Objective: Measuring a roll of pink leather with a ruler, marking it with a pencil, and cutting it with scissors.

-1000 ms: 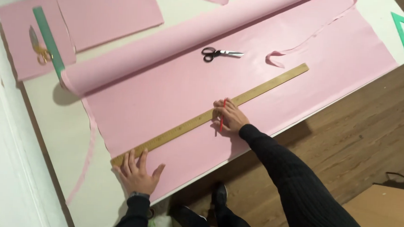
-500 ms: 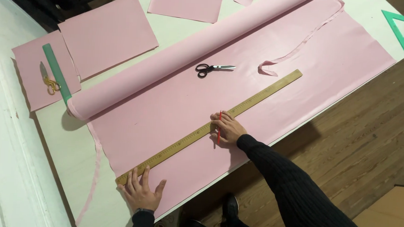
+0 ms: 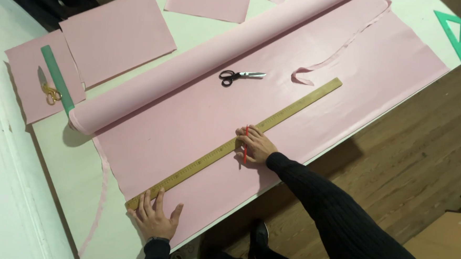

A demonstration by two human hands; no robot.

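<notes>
Table [image 3: 209, 34]: hands pin ruler [image 3: 235, 145] (right hand [image 3: 254, 145] holds pencil [image 3: 245, 144]).

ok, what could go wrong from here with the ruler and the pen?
1. The left hand pins only the near end of the long ruler; the far end lies free and could pivot, skewing the line.
2. The right hand holds the pen against the ruler; pushing sideways may shift it.
3. The fabric could creep.

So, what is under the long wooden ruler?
Under the ruler lies the pink fabric, spread on the white table. The left hand presses its end. Any marks beneath are hidden.
</notes>
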